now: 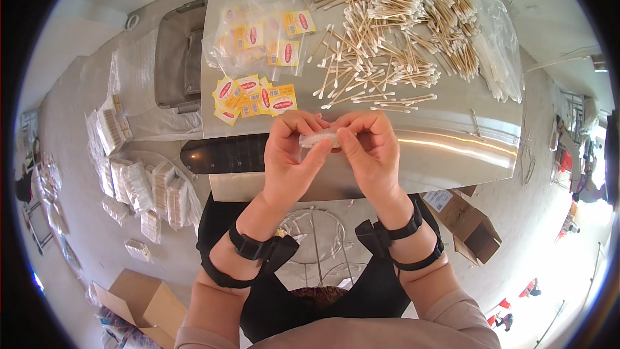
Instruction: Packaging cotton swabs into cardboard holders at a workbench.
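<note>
Both hands meet over the near edge of the metal table, holding a small clear plastic bag with white cotton tips bunched inside. My left hand pinches its left end between thumb and fingers. At the other end, my right hand grips it with the thumb pressed along the front. Fingers hide part of the bag. Beyond them lies a big heap of loose cotton swabs with wooden sticks and white tips. Yellow, white and red paper labels are scattered to the left of the swabs.
Clear bags with labels lie at the table's far left, and plastic sleeves at its right edge. Packed swab bundles rest on the left. Cardboard boxes stand open at lower left and right. A grey bin adjoins the table.
</note>
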`<state>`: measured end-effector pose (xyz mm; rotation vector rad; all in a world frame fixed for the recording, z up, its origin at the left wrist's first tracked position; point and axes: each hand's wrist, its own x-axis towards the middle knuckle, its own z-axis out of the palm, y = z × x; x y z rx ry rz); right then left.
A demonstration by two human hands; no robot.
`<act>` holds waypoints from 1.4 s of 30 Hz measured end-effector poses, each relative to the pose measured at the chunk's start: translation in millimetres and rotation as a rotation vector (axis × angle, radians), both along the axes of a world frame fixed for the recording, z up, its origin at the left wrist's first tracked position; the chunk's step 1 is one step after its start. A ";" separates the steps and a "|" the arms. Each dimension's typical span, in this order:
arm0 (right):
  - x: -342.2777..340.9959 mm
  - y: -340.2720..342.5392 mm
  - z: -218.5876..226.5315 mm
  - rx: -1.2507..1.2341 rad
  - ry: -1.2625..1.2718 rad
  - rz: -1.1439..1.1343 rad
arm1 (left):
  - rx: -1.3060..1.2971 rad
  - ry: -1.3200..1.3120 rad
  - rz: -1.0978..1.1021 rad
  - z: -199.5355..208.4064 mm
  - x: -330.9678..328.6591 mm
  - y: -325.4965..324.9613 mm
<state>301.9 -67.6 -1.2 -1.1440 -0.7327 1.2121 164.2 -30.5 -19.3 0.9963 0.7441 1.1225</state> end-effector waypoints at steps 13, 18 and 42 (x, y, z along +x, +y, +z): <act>2.3 0.4 3.6 -0.018 -0.056 0.021 | 0.009 -0.023 -0.067 -1.5 -8.1 4.5; 14.2 0.4 -0.8 0.065 -0.169 0.032 | 0.008 0.024 -0.054 3.8 -13.7 7.4; 8.9 7.2 -3.1 0.107 -0.351 -0.085 | 0.075 0.295 0.040 -4.8 -15.1 13.3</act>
